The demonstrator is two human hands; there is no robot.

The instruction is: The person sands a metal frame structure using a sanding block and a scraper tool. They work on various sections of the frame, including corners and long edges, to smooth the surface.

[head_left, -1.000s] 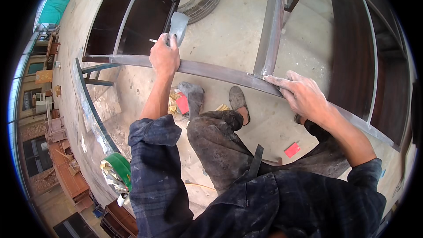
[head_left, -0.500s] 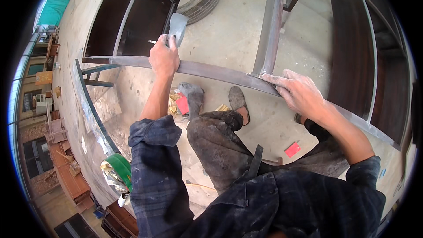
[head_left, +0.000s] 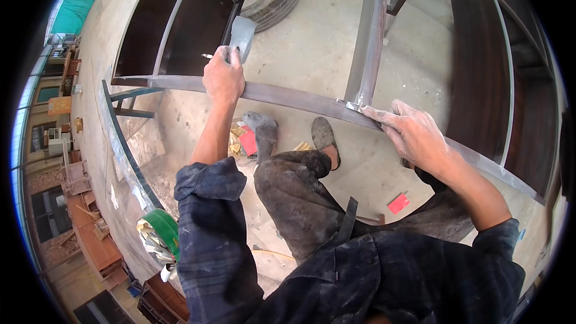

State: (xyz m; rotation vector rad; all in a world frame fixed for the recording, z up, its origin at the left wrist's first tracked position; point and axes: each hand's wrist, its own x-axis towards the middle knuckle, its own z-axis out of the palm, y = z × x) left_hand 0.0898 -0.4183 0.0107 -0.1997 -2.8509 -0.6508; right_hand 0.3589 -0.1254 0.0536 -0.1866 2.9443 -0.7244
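A long grey steel bar (head_left: pixel 288 97) runs across in front of me, with an upright steel bar (head_left: pixel 369 36) joined to it at a bright, ground joint (head_left: pixel 354 107). My left hand (head_left: pixel 223 75) is shut on a flat metal scraper (head_left: pixel 242 35), its blade pointing away from me, and rests on the long bar. My right hand (head_left: pixel 414 135) lies flat on the long bar just right of the joint, fingers spread and pointing at it. My dusty trousers and shoes (head_left: pixel 324 135) show below the bar.
Dark steel frames (head_left: pixel 180 24) lie on the concrete floor beyond the bar, and a curved dark frame (head_left: pixel 480 66) stands on the right. A tyre (head_left: pixel 279 3) lies ahead. A green bucket (head_left: pixel 159 228) with rags stands at lower left. Red scraps (head_left: pixel 398 203) dot the floor.
My right hand has slid slightly down along the bar by the joint. My left hand and the scraper stay in place.
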